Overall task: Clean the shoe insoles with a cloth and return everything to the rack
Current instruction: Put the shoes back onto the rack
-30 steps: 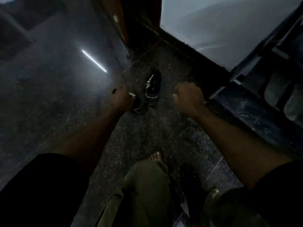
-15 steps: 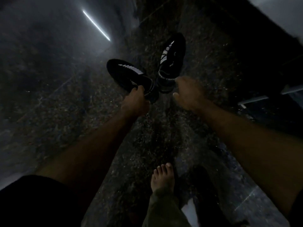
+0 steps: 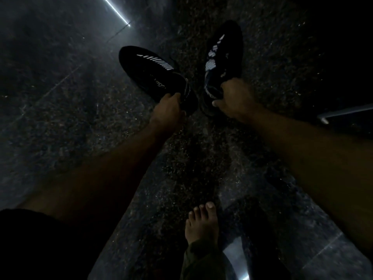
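Two black shoes with white stripes are in front of me on the dark speckled floor. The left shoe [image 3: 149, 71] points up and to the left, and my left hand [image 3: 168, 113] grips it at the heel. The right shoe [image 3: 224, 55] points straight away from me, and my right hand [image 3: 234, 98] grips its heel collar with curled fingers. The scene is very dark. No cloth and no loose insoles are visible.
My bare foot [image 3: 202, 225] with an olive trouser cuff stands on the floor near the bottom. A pale bar of the shoe rack [image 3: 343, 113] pokes in at the right edge. A bright light reflection [image 3: 116, 11] streaks the floor at top left.
My right hand has closed on the heel of the right shoe, which it was only reaching toward before. The view has tilted down, and the rack has slid mostly out of sight.
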